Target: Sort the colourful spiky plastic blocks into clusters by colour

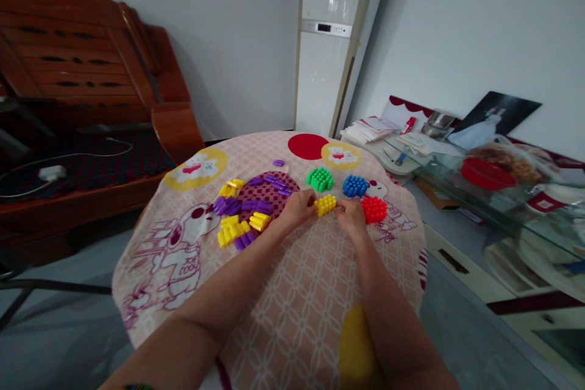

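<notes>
Between my two hands is a small cluster of yellow plastic building pegs (325, 205), knobs facing up, on the cloth-covered table. My left hand (298, 207) has its fingers closed at the cluster's left end. At the right end, the bent fingertips of my right hand (351, 217) pinch its edge. Just behind lies a green cluster (320, 179). A blue cluster (355, 186) and a red cluster (375, 209) sit beyond and beside my right hand. Loose purple pieces (256, 206) and yellow pieces (232, 231) are scattered left of my left hand.
A patterned cloth (292, 317) covers the round table. To the right stands a glass-topped cabinet (457, 195) with papers, a red bowl (488, 173) and bags. A wooden bench (82, 103) is at the left, and a tall white air conditioner (322, 73) stands behind the table.
</notes>
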Tool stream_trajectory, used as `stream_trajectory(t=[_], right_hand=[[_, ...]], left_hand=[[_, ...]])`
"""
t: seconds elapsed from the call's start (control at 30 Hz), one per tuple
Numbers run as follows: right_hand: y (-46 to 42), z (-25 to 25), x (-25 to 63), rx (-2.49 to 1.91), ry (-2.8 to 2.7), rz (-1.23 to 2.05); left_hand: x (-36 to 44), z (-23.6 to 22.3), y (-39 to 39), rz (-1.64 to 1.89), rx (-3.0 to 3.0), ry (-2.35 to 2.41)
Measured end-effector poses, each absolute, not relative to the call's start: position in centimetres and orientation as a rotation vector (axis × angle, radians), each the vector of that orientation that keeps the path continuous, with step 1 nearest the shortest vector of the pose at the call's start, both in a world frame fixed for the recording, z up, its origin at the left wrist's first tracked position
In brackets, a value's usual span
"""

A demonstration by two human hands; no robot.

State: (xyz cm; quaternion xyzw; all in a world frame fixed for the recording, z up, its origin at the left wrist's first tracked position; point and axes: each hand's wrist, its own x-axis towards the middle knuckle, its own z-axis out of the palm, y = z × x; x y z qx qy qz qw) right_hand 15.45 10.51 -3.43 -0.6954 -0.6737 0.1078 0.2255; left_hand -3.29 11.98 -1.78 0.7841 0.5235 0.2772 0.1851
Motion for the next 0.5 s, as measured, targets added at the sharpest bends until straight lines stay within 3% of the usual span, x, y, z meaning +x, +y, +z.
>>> stream_trajectory(t=[0.33, 0.5], right_hand=[[10.5, -3.7, 15.4, -1.932, -1.867, 0.3], [10.6, -4.0, 15.6, -1.923, -1.866, 0.283]], left_hand=[[-3.9, -1.3, 12.5, 0.798, 2.21, 1.491], [-10.1, 2.0, 14.0, 0.904, 2.164, 1.894]])
